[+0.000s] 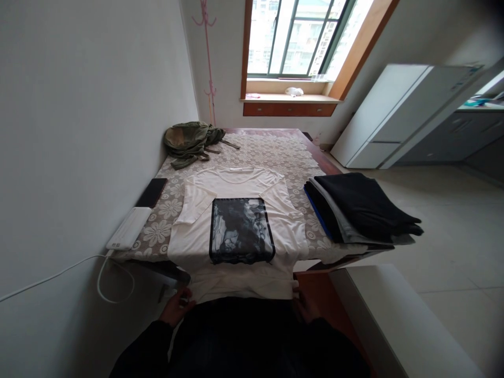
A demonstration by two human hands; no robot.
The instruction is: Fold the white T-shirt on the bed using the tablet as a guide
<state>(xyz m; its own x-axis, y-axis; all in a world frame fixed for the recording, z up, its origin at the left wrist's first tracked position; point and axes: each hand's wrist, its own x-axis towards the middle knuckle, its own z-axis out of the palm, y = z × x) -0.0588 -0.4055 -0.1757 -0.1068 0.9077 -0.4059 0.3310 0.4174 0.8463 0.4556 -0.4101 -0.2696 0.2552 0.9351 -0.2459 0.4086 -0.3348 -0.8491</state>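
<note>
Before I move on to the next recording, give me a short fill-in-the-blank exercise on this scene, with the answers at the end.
1. The left hand and right hand are at the ____ end (neck or bottom) of the T-shirt.
2. In the picture, the folded pile lies to the T-shirt's ____ (left or right).
3. Of the folded pile and the backpack, the one farther from the hands is the ____.
4. The looping cable is coloured ____.

Missing words: bottom; right; backpack; white.
</note>
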